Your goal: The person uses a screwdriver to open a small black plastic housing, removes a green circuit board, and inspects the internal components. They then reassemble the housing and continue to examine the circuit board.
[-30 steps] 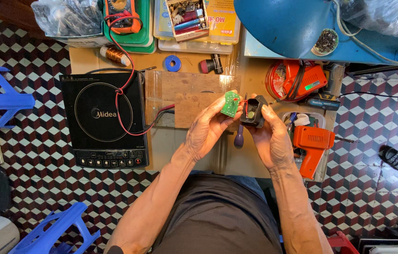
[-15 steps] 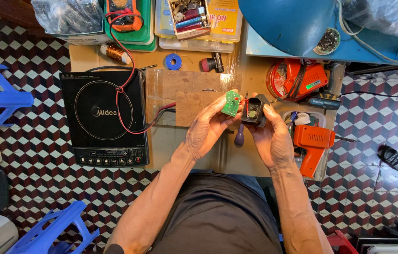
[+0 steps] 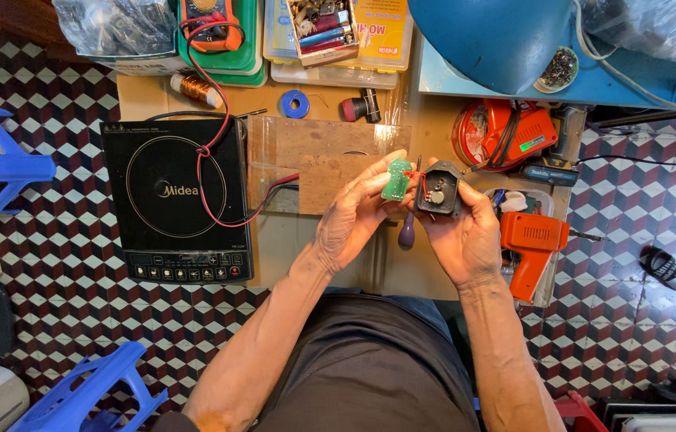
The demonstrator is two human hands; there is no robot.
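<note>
Up close, the fine wiring between the two parts is too small to make out. The left hand [image 3: 351, 220] pinches a small green circuit board [image 3: 395, 180]; the right hand [image 3: 466, 236] grips a dark open casing [image 3: 438, 190], both held above the wooden bench [image 3: 306, 240], touching side by side. Since a second ago both hands have barely shifted, the board still beside the casing.

Green circuit board [image 3: 396, 180] slightly nearer black housing [image 3: 438, 190].
</note>
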